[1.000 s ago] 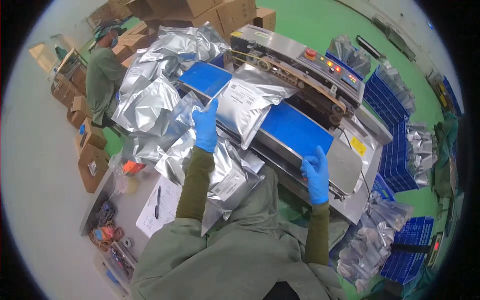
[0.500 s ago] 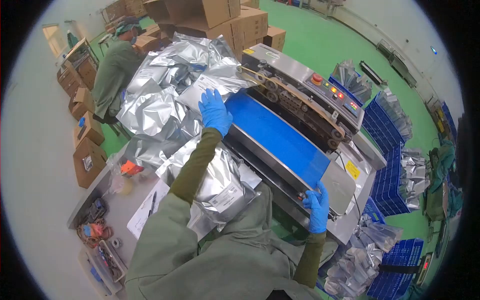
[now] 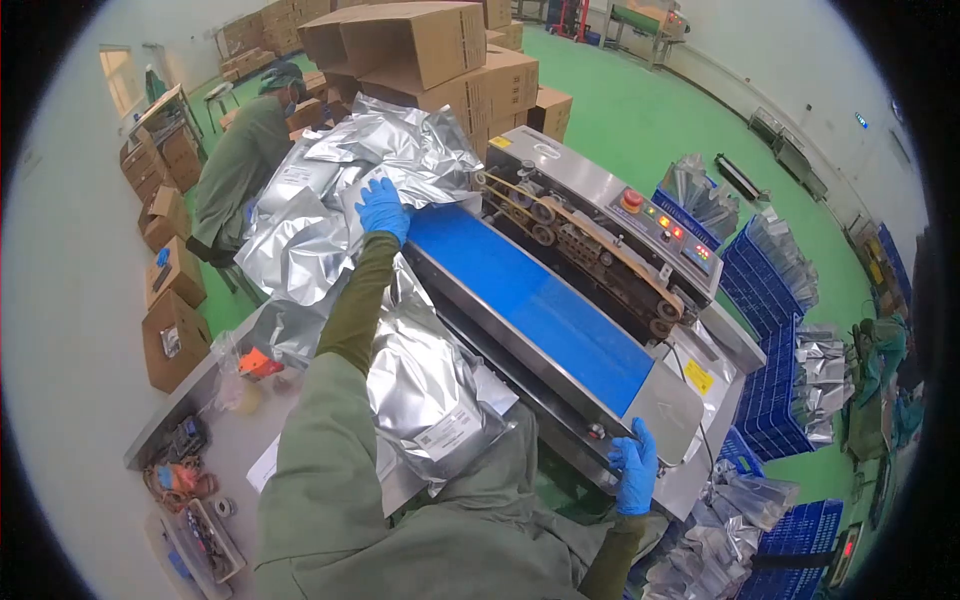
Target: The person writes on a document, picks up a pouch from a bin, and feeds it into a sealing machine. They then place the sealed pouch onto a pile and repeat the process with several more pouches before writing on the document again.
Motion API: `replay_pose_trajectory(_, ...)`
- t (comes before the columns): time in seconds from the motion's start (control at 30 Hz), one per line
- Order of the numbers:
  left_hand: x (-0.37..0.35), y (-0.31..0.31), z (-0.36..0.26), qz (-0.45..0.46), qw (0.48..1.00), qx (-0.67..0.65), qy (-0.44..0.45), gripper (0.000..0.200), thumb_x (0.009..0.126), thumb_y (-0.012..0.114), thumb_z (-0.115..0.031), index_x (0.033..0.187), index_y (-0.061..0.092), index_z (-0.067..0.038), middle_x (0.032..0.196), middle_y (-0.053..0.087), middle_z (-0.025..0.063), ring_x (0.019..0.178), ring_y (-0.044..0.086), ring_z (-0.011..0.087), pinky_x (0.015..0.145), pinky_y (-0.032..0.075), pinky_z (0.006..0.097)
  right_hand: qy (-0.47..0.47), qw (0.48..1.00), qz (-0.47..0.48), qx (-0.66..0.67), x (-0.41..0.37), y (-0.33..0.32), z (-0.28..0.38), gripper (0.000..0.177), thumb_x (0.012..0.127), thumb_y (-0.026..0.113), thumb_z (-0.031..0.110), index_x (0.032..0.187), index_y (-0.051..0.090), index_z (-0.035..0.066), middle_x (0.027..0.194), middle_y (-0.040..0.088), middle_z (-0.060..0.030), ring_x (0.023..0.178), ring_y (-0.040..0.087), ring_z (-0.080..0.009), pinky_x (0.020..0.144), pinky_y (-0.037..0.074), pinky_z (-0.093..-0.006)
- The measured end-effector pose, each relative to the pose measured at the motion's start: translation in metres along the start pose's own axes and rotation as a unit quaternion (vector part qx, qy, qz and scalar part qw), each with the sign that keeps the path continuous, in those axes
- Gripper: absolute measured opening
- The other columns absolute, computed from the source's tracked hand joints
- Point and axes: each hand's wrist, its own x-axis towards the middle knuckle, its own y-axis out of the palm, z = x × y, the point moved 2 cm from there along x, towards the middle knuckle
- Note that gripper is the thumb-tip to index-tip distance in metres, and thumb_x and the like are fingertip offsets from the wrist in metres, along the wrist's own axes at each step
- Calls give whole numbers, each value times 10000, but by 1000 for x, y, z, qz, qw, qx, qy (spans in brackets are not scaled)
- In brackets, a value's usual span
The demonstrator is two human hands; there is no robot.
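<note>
My left hand [image 3: 383, 210], in a blue glove, lies on the silver foil bags [image 3: 400, 145] heaped at the far-left end of the blue conveyor belt [image 3: 530, 300]. Its fingers are spread. Behind the belt runs the sealing machine [image 3: 600, 215], with a red button and lit displays. My right hand [image 3: 635, 468], also gloved, is by the near-right corner of the conveyor, beside a small knob [image 3: 597, 431]; its fingers are partly curled and apart, with nothing visible in them. Another foil bag [image 3: 430, 390] with a white label rests in front of the conveyor, close to my body.
A person [image 3: 240, 160] in green bends over at the back left. Cardboard boxes [image 3: 440, 60] are stacked behind the bags. Blue crates [image 3: 765, 270] with foil bags stand at right. A tool tray [image 3: 205, 545] and an orange item [image 3: 260, 363] are at lower left.
My left hand has moved left and away from the belt's end along with a foil bag. My right hand has drawn slightly down from the knob. The view has shifted a little.
</note>
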Motion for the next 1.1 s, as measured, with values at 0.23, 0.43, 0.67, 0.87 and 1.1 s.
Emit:
replay_pose_trajectory(0.23, 10, 8, 44, -109, 986, -66, 110, 365, 802, 557, -261, 1108, 556, -63, 1096, 580, 167, 1011, 547, 353, 817, 454, 463, -2, 1000, -16, 10, -11, -21, -6, 459, 863, 546, 133, 1304, 445, 56, 847, 584, -54, 650, 528, -97, 579, 443, -229)
replay_pose_trajectory(0.43, -8, -76, 53, -249, 942, -226, -3, 271, 831, 539, -240, 738, 625, 0, 671, 591, 194, 620, 578, 356, 582, 414, 446, -4, 999, -10, 32, -9, -29, -18, 435, 865, 544, 137, 1289, 471, 73, 810, 575, -40, 638, 524, -92, 541, 428, -217)
replay_pose_trajectory(0.67, -15, -214, 53, -472, 823, -312, -50, 295, 850, 556, -233, 728, 608, 31, 597, 563, 196, 516, 535, 297, 504, 374, 400, 26, 999, -36, -2, -17, -35, -5, 369, 856, 547, 124, 1214, 534, 37, 838, 595, -41, 633, 530, -89, 541, 427, -211)
replay_pose_trajectory(0.87, 75, -234, 82, -526, 839, -138, -21, 336, 845, 564, -296, 934, 632, 21, 808, 627, 216, 678, 601, 370, 589, 466, 422, 32, 999, -40, -12, -20, -37, -14, 330, 854, 552, 126, 1166, 566, 18, 855, 606, -49, 655, 546, -99, 572, 433, -217)
replay_pose_trajectory(1.1, 92, -151, 117, -77, 983, -165, 21, 848, 705, 662, -517, 1287, 421, 51, 1244, 503, 253, 1128, 514, 363, 940, 412, 381, 35, 999, -11, -31, -33, -31, -11, 338, 863, 560, 133, 1180, 561, 15, 867, 618, -45, 674, 550, -94, 599, 435, -218)
